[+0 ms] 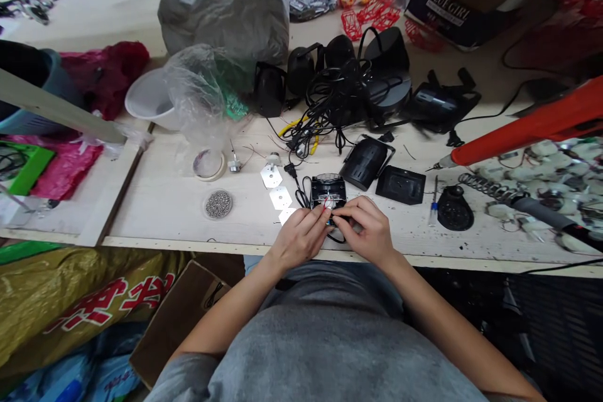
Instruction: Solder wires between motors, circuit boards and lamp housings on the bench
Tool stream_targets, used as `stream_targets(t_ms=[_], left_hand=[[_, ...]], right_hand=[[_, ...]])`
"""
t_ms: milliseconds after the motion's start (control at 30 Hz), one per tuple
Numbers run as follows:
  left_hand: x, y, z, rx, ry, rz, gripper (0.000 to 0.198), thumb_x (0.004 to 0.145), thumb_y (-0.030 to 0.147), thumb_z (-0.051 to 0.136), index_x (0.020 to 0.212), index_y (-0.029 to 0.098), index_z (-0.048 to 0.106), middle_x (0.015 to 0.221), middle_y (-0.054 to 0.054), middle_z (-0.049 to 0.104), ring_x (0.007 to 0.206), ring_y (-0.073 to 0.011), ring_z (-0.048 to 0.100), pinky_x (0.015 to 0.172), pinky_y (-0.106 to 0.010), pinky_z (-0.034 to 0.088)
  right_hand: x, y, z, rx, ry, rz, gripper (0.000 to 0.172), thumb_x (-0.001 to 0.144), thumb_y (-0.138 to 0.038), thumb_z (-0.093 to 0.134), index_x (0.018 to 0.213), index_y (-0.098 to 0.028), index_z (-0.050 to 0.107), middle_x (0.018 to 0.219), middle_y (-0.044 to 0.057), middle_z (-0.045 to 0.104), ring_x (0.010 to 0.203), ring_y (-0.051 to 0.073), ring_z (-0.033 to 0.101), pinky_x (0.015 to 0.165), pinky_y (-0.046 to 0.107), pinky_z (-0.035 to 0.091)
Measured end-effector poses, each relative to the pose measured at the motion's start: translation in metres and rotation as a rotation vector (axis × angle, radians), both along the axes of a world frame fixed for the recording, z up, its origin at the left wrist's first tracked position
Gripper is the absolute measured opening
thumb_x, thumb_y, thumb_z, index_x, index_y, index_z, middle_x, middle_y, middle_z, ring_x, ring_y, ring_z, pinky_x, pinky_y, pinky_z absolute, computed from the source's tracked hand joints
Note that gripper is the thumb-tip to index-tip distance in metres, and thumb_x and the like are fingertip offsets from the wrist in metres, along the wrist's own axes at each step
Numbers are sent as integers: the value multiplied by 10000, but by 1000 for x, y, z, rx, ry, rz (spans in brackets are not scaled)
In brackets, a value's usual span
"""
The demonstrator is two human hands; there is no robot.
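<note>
An opened black device housing point(328, 186) lies near the table's front edge, with a pale part and a thin red wire point(326, 202) at its near side. My left hand point(301, 235) is closed at that side, its fingertips pinched together by the red wire. From the right, my right hand point(367, 229) pinches a thin dark wire close to the left fingertips. The exact grip is partly hidden by the fingers. A black cable with a plug point(292, 171) lies left of the housing. Behind and right of it are another black housing point(365, 162) and a flat black cover point(400, 184).
Left are white hexagonal plates point(281, 197), a dish of small screws point(218, 204) and a tape roll point(209, 164). Right are a small screwdriver point(433, 206), a soldering iron stand point(455, 208) and a hanging red electric screwdriver point(527, 124). Tangled black cables point(330, 97) lie behind.
</note>
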State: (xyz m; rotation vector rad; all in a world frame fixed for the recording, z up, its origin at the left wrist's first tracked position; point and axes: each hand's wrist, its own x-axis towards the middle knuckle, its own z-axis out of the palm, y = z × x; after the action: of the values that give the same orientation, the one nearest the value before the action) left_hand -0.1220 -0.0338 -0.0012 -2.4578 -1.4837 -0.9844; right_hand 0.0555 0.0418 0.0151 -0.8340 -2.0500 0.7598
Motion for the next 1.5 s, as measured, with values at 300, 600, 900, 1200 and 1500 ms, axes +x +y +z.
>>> stream_targets(t_ms=[300, 600, 900, 1200, 1500], left_hand=[[-2, -5, -11, -61, 92, -13, 457, 1035, 163, 463, 1480, 65, 438, 1324, -220, 676, 1185, -274, 683, 879, -411, 601], [1, -4, -10, -19, 13, 31, 467, 997, 200, 583, 1440, 94, 481, 1243, -196, 708, 1103, -259, 686, 851, -388, 595], [0, -11, 3, 30, -5, 145, 345, 960, 175, 616, 1301, 225, 602, 1114, -105, 702, 895, -197, 643, 772, -338, 528], [-22, -17, 17, -112, -386, 337, 783, 825, 470, 805, 1447, 169, 438, 1241, -160, 649, 1108, -293, 613, 906, -434, 551], [-41, 3, 19, -460, -329, 194, 1497, 555, 495, 976, 1652, 258, -14, 1561, -205, 464, 1207, -374, 531, 1005, -519, 469]], right_hand=[[6, -2, -1, 290, -236, 79, 174, 981, -259, 590, 935, -200, 747, 858, 83, 596, 796, 207, 538, 679, 362, 543], [19, 36, 19, 213, -196, 31, 224, 986, -319, 605, 1167, -236, 707, 1055, 103, 644, 990, 248, 639, 857, 450, 576], [40, 129, -11, 60, -601, -31, 1183, 567, -788, 836, 1558, -328, 381, 1498, 205, 364, 1348, 521, 406, 1030, 746, 413], [45, 114, 27, 119, -515, -26, 980, 642, -630, 874, 1476, -277, 499, 1380, 186, 443, 1302, 472, 445, 1061, 681, 448], [41, 59, 85, 272, -383, 119, 881, 770, -604, 796, 1529, -376, 413, 1525, 145, 369, 1408, 492, 368, 1165, 709, 340]])
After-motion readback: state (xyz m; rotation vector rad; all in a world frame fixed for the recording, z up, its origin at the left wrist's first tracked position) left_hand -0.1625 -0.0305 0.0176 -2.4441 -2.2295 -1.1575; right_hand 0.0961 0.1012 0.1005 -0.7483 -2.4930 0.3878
